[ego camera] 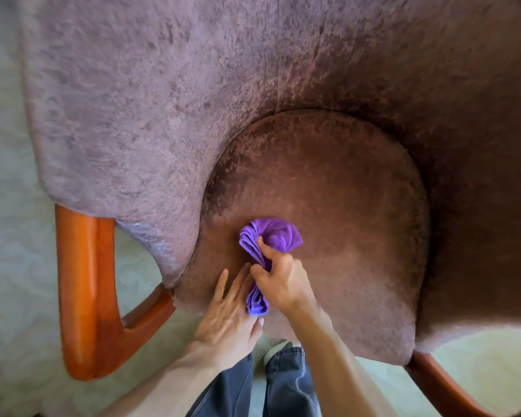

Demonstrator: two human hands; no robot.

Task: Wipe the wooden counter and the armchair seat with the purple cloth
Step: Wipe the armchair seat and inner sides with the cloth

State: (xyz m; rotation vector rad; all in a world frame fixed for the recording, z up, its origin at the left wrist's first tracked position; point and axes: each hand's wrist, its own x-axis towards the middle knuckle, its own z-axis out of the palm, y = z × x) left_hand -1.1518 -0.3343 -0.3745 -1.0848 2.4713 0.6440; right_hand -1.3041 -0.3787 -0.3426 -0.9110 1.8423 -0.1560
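Gripping the purple cloth (269,239) around its bunched middle, your right hand (278,282) has its fingers curled shut on the fabric, thumb on top. The cloth fans out in a rounded puff beyond the knuckles and trails a folded tail back toward your wrist. Just left of the cloth, your left hand (227,314) lies flat with fingers spread and slightly apart, holding nothing, its fingertips touching the cloth's tail and its palm resting on the front edge of the seat.

The cloth sits on the armchair seat (343,212), a rounded cushion of brown, mottled velvet-like fabric, in its front-left part. Behind and to both sides of the cloth, the chair's padded back and wings (133,100) curve around the seat. Left of the cloth, an orange wooden arm support (85,284) angles down to pale carpet (9,236). Below the cloth, your dark trouser legs (253,386) stand at the seat's front.

The cloth looks light, soft and limp, so it will crumple rather than hold shape. Judging from this, a flatter hold, with your palm spread over an opened fold, would likely cover more of the napped seat than the bunched grip. The wooden desk is not in view.
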